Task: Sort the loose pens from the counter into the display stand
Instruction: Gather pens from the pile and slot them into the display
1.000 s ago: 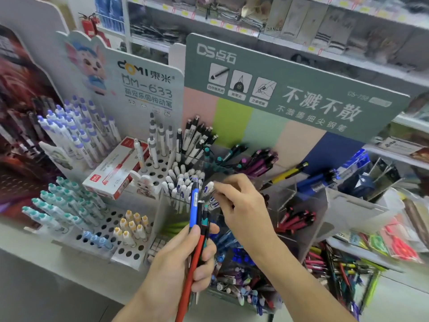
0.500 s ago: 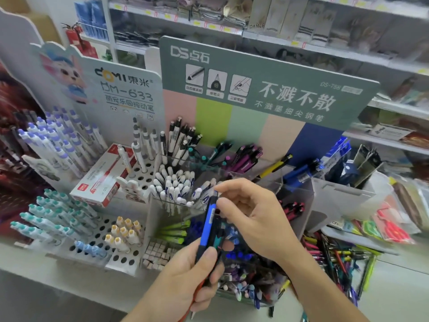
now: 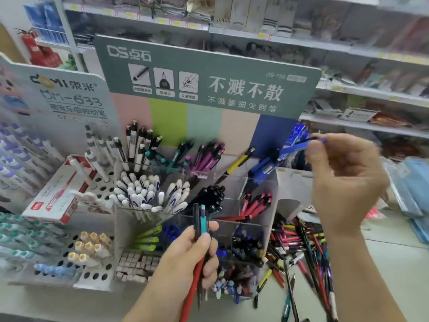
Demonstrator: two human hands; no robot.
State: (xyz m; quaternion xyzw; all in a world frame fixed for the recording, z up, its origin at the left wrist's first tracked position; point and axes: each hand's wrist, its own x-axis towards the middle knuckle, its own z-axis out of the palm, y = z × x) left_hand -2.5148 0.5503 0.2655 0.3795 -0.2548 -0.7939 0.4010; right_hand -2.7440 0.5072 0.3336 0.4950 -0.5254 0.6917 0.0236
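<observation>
Right hand was up at the stand's upper right, thumb and fingers pinching a blue pen by its rear end; motion blur there, so exact finger placement unclear. Pen's long axis ran roughly level, tilting down to the left, tip end toward the blue pens already leaning in the top-right compartment of the clear display stand. That slot sat just left of and below the held pen, so right hand was clearly the nearer one; my read is the drop needs the pen tipped point-down and moved left a bit. Left hand was low at centre, fist wrapped around a small bundle: red pen, teal-clipped pen, at least one dark one, all near upright, tops level with the black-pen compartment. Loose pens lay in a messy pile on the counter right of the stand, below the right forearm. Lots left to sort, judging by that pile. Risk: held pen snagging the ones already leaning out of the slot.
</observation>
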